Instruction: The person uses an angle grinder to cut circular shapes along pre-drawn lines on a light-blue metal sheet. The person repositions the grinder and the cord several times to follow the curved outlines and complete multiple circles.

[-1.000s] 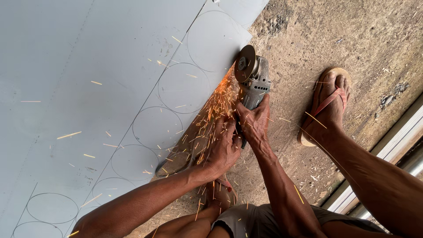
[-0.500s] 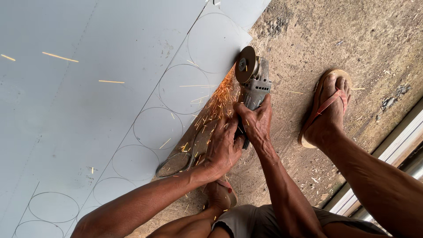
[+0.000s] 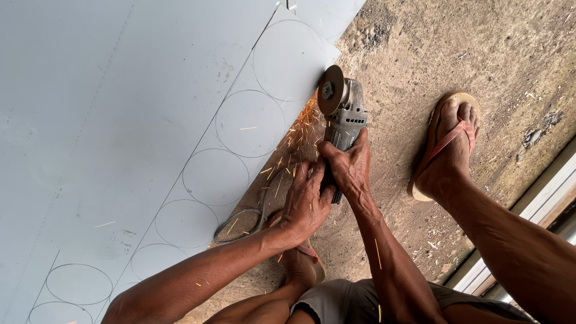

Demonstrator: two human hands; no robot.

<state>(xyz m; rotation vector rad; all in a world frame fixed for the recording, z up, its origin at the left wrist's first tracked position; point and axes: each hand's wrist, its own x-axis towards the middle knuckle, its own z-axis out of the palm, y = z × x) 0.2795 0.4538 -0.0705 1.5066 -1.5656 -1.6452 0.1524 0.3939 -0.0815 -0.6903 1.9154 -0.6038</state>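
1. Since a second ago, the grinder and both my hands sit in much the same place along the sheet's edge; the spray of sparks looks thinner and shorter, and the view has shifted only slightly.

2. Largest first: the pale grey metal sheet [image 3: 120,120] lies flat on the concrete floor [image 3: 468,54], with a row of scribed circles [image 3: 249,123] running along its right edge. I'd judge the cut goes best if I keep the disc on the marked line and let it bite without forcing.

3. My sandalled foot [image 3: 451,144] rests on the floor, well apart from the disc, which seems wise with sparks [image 3: 300,129] flying back toward me.

4. The angle grinder [image 3: 343,111] sits at the sheet's edge, between the second and first circles from the top. Its long axis runs from my hands up and slightly left; the body points away from me, and the cutting disc [image 3: 331,90] stands nearly upright, edge down on the metal.

5. My right hand [image 3: 348,168] wraps the rear of the grinder body, fingers curled tight around it.

6. My left hand [image 3: 306,201] lies just beside it, touching, fingers pressed together and folded over the handle end. Steady two-handed pressure should keep the disc from wandering.

7. The grey cable [image 3: 243,219] loops on the floor under my left wrist; I'd keep it clear.
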